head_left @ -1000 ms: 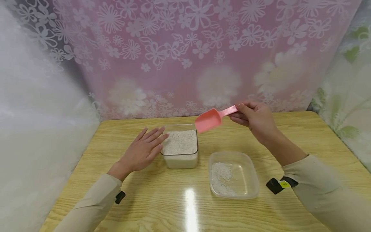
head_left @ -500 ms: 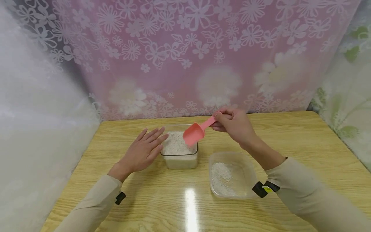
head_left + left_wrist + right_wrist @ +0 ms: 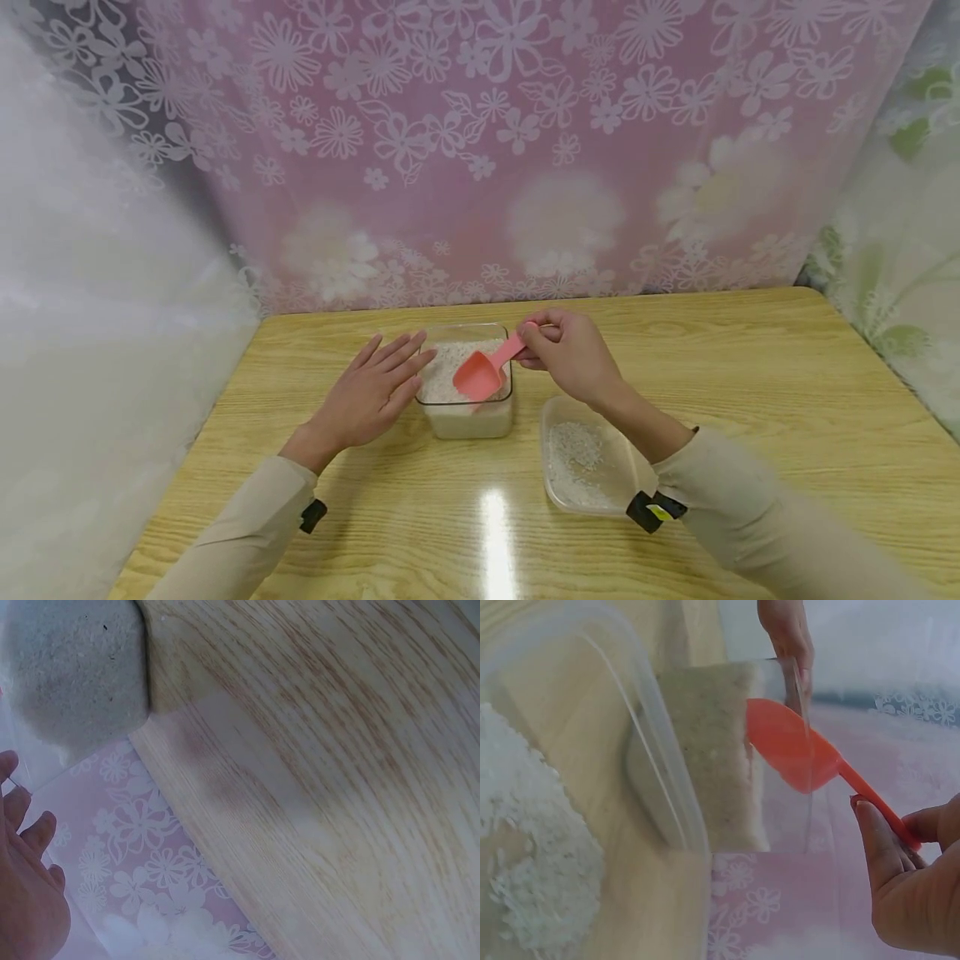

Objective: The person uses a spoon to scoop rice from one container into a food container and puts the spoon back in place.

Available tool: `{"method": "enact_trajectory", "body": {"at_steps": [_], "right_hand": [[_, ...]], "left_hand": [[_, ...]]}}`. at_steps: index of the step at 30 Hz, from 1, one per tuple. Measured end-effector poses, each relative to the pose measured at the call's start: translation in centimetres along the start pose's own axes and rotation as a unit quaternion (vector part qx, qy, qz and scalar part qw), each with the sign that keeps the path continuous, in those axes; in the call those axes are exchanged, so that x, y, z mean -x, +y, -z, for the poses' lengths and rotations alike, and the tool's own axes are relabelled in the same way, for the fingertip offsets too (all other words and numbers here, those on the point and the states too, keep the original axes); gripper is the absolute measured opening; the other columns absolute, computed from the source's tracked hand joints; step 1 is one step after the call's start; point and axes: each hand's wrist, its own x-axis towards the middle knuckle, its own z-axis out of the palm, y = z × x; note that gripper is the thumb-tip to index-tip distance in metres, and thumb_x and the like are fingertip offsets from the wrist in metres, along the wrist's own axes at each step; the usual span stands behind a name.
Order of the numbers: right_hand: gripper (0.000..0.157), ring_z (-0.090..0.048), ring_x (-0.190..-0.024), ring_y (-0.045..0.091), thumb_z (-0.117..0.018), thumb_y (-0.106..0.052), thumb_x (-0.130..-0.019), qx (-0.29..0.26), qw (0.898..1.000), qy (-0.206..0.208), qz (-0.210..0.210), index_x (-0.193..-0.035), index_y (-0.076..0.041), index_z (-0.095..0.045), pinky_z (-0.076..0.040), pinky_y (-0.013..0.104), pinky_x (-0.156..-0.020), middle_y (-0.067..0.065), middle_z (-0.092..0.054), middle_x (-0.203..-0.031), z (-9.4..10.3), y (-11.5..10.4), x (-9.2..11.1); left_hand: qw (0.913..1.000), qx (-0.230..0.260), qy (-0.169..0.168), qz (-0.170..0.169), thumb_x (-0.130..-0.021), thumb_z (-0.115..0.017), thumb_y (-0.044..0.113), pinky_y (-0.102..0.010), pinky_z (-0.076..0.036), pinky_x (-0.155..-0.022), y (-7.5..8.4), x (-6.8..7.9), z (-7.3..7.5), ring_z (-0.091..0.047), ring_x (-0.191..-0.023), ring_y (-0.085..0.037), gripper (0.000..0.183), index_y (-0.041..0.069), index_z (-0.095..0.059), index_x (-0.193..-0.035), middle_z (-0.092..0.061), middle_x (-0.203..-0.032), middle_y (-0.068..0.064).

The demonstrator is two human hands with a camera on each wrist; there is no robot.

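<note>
A clear square container (image 3: 468,423) full of pale rice-like grain (image 3: 79,671) stands on the table. My right hand (image 3: 570,354) pinches the handle of a pink scoop (image 3: 478,377) between thumb and fingers. The scoop's bowl is inside the container, and in the right wrist view its front edge meets the grain surface. My left hand (image 3: 367,392) lies with fingers spread and straight against the container's left rim. Nearer and to the right sits a shallow clear plastic box (image 3: 551,475), with a small heap of white rice (image 3: 547,855) on its left side. My right forearm partly covers this box.
The wood-grain table (image 3: 360,525) ends at a back edge just behind the container. A pink flowered curtain (image 3: 450,208) hangs behind it, with pale sheets at the left and right sides.
My right hand has moved left and down with the scoop, from above the container's right side until the bowl is inside it. My left hand has stayed at the rim.
</note>
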Motion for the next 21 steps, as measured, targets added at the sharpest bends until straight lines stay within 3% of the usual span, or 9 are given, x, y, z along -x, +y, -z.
{"method": "enact_trajectory", "body": {"at_steps": [10,21], "right_hand": [[0.032,-0.070,-0.080,0.019,-0.055,-0.014,-0.099,-0.107,0.991,0.018,-0.075,-0.121,0.010,-0.054,-0.055,0.033,-0.078,0.020,-0.069,-0.096,-0.4,2.0,0.2],[0.034,-0.070,-0.085,0.023,-0.052,-0.010,-0.100,-0.178,0.979,0.032,-0.097,-0.124,0.014,-0.050,-0.055,0.032,-0.079,0.021,-0.068,-0.098,-0.6,3.1,0.4]], "left_hand": [[1.0000,0.002,0.002,0.002,-0.105,-0.034,0.037,-0.051,-0.013,-0.114,0.0,0.0,0.0,-0.021,-0.142,-0.022,0.048,0.018,-0.038,-0.149,-0.025,-0.156,-0.004],[1.0000,0.004,0.001,0.005,-0.105,-0.034,0.037,-0.049,-0.011,-0.115,-0.1,0.2,-0.3,-0.017,-0.143,-0.017,0.048,0.020,-0.036,-0.150,-0.021,-0.157,0.000]]}}
